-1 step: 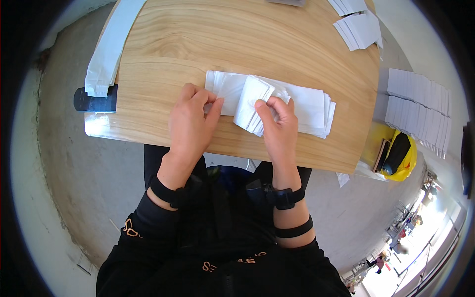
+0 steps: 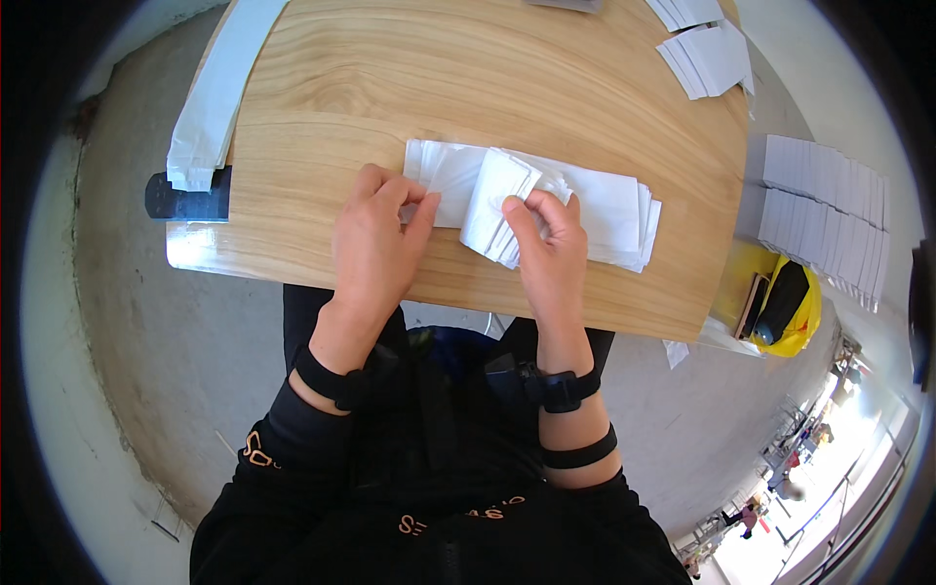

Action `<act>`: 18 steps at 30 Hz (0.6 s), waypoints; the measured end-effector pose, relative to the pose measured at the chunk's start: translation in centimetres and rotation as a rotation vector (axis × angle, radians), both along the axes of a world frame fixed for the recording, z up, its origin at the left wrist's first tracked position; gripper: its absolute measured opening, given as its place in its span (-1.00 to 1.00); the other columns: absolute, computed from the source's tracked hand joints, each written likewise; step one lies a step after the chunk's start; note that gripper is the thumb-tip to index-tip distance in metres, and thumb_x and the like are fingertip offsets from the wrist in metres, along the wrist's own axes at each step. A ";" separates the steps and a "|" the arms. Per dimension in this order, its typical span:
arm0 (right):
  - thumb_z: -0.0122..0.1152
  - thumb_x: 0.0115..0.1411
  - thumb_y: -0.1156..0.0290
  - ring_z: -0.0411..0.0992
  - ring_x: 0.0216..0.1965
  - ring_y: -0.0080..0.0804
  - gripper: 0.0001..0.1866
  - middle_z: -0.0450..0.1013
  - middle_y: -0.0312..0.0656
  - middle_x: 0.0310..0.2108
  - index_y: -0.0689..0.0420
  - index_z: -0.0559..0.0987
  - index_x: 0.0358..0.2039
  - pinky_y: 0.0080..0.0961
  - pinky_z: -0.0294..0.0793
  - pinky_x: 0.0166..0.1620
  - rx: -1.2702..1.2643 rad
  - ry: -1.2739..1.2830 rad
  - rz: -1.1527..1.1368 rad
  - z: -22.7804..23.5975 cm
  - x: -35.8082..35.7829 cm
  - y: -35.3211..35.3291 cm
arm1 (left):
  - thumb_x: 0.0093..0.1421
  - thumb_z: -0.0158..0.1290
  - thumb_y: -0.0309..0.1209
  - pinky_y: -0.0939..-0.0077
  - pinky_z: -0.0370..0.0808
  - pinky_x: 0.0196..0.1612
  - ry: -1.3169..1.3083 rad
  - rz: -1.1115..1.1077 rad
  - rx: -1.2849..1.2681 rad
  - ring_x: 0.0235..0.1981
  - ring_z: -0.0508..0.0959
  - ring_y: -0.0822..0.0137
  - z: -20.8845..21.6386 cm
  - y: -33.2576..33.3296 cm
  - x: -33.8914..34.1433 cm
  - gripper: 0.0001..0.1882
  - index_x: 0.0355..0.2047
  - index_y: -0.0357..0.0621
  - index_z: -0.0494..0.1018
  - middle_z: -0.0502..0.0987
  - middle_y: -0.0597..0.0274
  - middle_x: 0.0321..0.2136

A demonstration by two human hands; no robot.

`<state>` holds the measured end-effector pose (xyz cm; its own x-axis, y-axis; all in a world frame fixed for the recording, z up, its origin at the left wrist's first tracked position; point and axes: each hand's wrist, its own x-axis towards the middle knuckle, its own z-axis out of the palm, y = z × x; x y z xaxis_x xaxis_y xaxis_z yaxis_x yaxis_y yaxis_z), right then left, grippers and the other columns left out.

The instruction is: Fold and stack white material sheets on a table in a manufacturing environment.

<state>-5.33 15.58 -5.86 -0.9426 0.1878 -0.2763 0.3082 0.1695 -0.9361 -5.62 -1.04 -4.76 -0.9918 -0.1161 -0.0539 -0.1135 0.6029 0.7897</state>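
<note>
Centre of frame, on round light-wood tabletop (image 2: 409, 88): spread layer of flat white paper sheets (image 2: 609, 210). Right hand (image 2: 551, 258), fingers closed on small fanned bundle of white paper slips (image 2: 497, 200), just above that layer. Left hand (image 2: 375, 244), fingertips pressed flat on layer's left end, gripping nothing. Upper left: long white paper strip (image 2: 210, 97) overhanging table edge. Upper right: loose white sheets (image 2: 712, 54). Right edge: rows of white stacked sheets (image 2: 829, 210); yellow bag (image 2: 795, 307) below.

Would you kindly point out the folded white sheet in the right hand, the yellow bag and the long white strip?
folded white sheet (image 2: 494, 200), head view, its upper face.
yellow bag (image 2: 807, 314), head view, right edge.
long white strip (image 2: 219, 88), head view, middle.
</note>
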 end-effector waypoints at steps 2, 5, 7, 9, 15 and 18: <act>0.24 0.14 0.35 0.36 -0.25 -0.35 -0.80 0.28 -0.15 -0.23 0.25 0.57 -0.36 -0.50 0.36 -0.16 -0.008 -0.018 -0.004 0.4 0.0 -0.2 | 0.09 0.16 -0.49 0.47 0.36 -0.46 -0.007 0.005 0.007 -0.54 0.38 0.34 0.1 0.0 0.1 -0.89 -0.43 -0.27 0.48 0.37 0.18 -0.50; 0.22 0.16 0.36 0.36 -0.24 -0.36 -0.80 0.28 -0.15 -0.23 0.26 0.57 -0.36 -0.51 0.36 -0.17 -0.018 -0.041 -0.017 0.6 -0.1 -0.2 | 0.06 0.18 -0.52 0.46 0.36 -0.41 0.093 0.071 -0.081 -0.50 0.39 0.33 0.6 0.1 0.1 -0.86 -0.35 -0.23 0.47 0.41 0.20 -0.48; 0.21 0.16 0.36 0.37 -0.24 -0.37 -0.80 0.28 -0.15 -0.23 0.26 0.57 -0.36 -0.51 0.36 -0.17 -0.022 -0.046 -0.025 0.4 0.0 0.0 | 0.03 0.20 -0.52 0.47 0.39 -0.35 0.176 -0.044 0.059 -0.41 0.44 0.31 1.2 0.7 0.1 -0.79 -0.30 -0.20 0.47 0.46 0.19 -0.41; 0.20 0.17 0.36 0.37 -0.24 -0.38 -0.80 0.28 -0.15 -0.24 0.27 0.57 -0.35 -0.51 0.36 -0.17 -0.027 -0.030 -0.031 0.2 0.1 0.2 | 0.02 0.21 -0.52 0.48 0.40 -0.33 0.146 -0.114 0.149 -0.38 0.47 0.30 1.1 1.4 0.0 -0.78 -0.30 -0.20 0.47 0.48 0.18 -0.37; 0.26 0.14 0.30 0.35 -0.25 -0.39 -0.77 0.28 -0.16 -0.27 0.25 0.59 -0.37 -0.52 0.34 -0.19 0.006 0.007 -0.007 0.6 -0.1 -0.3 | -0.05 0.29 -0.43 0.41 0.47 -0.31 0.054 -0.170 0.235 -0.34 0.52 0.20 1.1 2.2 0.2 -0.70 -0.32 -0.22 0.45 0.49 0.13 -0.35; 0.32 0.11 0.25 0.34 -0.26 -0.39 -0.73 0.27 -0.17 -0.29 0.23 0.59 -0.38 -0.52 0.34 -0.20 0.027 0.059 -0.016 0.5 -0.1 -0.1 | -0.05 0.29 -0.42 0.42 0.47 -0.32 0.041 -0.167 0.240 -0.35 0.52 0.21 1.0 2.3 0.2 -0.69 -0.33 -0.24 0.45 0.50 0.13 -0.36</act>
